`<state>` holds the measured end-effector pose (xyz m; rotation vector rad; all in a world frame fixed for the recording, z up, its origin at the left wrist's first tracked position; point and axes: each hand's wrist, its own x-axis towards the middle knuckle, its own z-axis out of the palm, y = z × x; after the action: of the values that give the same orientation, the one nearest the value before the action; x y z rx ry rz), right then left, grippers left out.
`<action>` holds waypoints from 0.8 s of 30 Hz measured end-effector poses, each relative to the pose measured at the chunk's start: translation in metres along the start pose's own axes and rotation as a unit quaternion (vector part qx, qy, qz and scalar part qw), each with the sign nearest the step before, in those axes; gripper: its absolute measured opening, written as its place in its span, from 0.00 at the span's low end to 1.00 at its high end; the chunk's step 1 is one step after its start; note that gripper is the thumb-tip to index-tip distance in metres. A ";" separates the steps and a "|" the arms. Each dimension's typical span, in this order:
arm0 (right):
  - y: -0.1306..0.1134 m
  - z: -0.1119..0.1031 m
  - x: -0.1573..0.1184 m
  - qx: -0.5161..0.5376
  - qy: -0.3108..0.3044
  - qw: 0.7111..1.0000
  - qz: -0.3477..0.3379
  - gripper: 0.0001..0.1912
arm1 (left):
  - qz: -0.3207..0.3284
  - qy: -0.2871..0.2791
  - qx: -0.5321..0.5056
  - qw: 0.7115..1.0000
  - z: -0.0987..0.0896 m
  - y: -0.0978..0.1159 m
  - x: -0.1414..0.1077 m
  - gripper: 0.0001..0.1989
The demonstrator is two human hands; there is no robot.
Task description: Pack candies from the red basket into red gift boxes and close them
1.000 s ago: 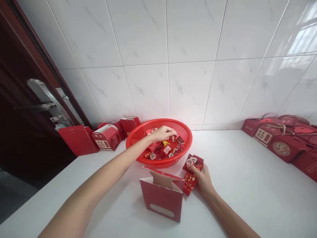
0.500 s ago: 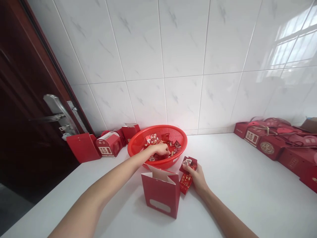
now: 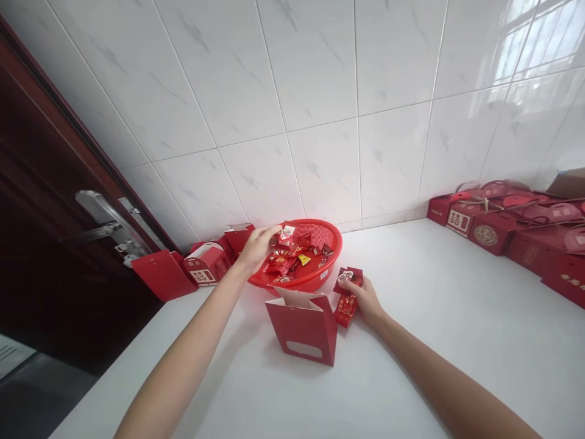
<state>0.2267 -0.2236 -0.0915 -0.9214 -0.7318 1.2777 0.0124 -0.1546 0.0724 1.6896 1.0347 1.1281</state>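
Note:
My left hand (image 3: 256, 245) is closed on a small red-and-white wrapped candy (image 3: 286, 236), held over the left part of a red plastic basket (image 3: 337, 241). Wrapped sweets in red, with a yellow one (image 3: 304, 260) among them, lie inside the basket. To the right of it, my right hand (image 3: 365, 295) grips red candy packets (image 3: 347, 308), the upper one bearing a white label with dark characters. Between my forearms an open-topped red paper box (image 3: 304, 332) stands upright on the white table, touched by neither hand.
Folded red gift boxes (image 3: 208, 263) and a flat red box (image 3: 161, 274) stand at the left, by a dark door with a metal handle (image 3: 98, 213). Many red gift boxes (image 3: 491, 235) are piled at the right against the tiled wall.
My left hand has come up from inside the basket and moved left, with a wrapped candy in its fingers. My right hand keeps its hold on the packets. The camera view has tilted.

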 end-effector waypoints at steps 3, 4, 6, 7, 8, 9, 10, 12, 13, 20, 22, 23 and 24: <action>-0.002 0.001 -0.002 0.003 0.005 1.000 0.006 0.19 | 0.007 0.017 -0.041 0.999 -0.001 0.010 -0.022 0.21; -0.003 0.001 -0.003 0.007 0.008 1.000 0.007 0.18 | 0.010 0.016 -0.050 0.999 -0.001 0.012 -0.029 0.21; -0.006 0.002 -0.005 0.018 0.014 1.000 0.011 0.15 | 0.019 0.004 -0.061 0.998 0.001 0.015 -0.044 0.21; -0.007 0.003 -0.007 0.025 0.017 0.999 0.013 0.14 | 0.026 -0.006 -0.059 0.998 0.002 0.016 -0.051 0.21; -0.009 0.004 -0.008 0.032 0.021 0.999 0.014 0.13 | 0.037 -0.016 -0.049 0.998 0.002 0.017 -0.056 0.21; -0.011 0.004 -0.009 0.040 0.025 0.999 0.016 0.12 | 0.052 -0.025 -0.032 0.998 0.003 0.017 -0.061 0.20; -0.013 0.005 -0.010 0.046 0.028 0.998 0.017 0.11 | 0.070 -0.033 -0.010 0.997 0.004 0.018 -0.066 0.20; -0.019 0.006 -0.013 0.053 0.031 0.998 0.018 0.10 | 0.109 -0.044 0.040 0.992 0.007 0.020 -0.073 0.20; -0.023 0.006 -0.014 0.054 0.031 0.998 0.018 0.09 | 0.126 -0.049 0.061 0.989 0.009 0.022 -0.077 0.20; -0.050 0.014 -0.023 0.050 -0.013 0.999 0.005 0.07 | 0.161 -0.078 0.074 0.981 0.021 0.032 -0.094 0.21; -0.056 0.019 -0.028 0.049 -0.029 0.998 -0.002 0.06 | 0.151 -0.078 0.061 0.983 0.021 0.030 -0.097 0.20; -0.059 0.021 -0.031 0.048 -0.038 0.998 -0.006 0.06 | 0.145 -0.078 0.055 0.985 0.021 0.029 -0.098 0.20; -0.062 0.023 -0.034 0.047 -0.047 0.998 -0.010 0.06 | 0.139 -0.080 0.047 0.986 0.021 0.027 -0.098 0.19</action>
<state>0.2298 -0.2558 -0.0249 -0.7815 -0.7462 1.3340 0.0117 -0.2587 0.0671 2.0115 0.7797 1.1092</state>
